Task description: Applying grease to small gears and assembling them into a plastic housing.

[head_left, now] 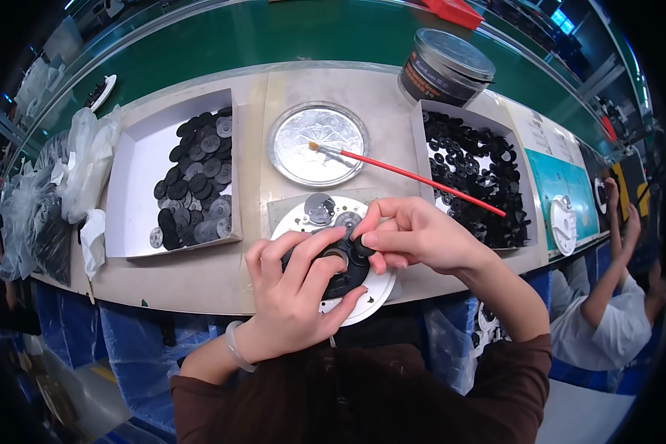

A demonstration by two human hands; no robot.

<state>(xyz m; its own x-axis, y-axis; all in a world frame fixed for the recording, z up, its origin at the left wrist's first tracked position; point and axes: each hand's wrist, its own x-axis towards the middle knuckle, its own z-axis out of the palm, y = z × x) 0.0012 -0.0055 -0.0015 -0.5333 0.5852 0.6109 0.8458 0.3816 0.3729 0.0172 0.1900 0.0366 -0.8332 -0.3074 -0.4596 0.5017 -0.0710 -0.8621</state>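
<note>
A white round plate (379,294) lies at the table's near edge, with a black round housing (353,277) on it. Over the housing curves my left hand (297,288), its fingers bent across the top and its thumb along the near side, gripping it. My right hand (411,240) pinches a small black gear (362,246) between thumb and forefinger at the housing's right side. Behind the fingers, a dark grey disc (320,209) and a grey gear (347,220) sit on the plate's far part. My fingers hide much of the housing.
A white box of black gears (129,200) stands left, another box of small black parts (419,122) right. Between them a red-handled brush (422,180) rests across a silver round lid (285,164). Behind are a tin (448,66) and green conveyor (311,37). A co-worker's arms (614,259) show right.
</note>
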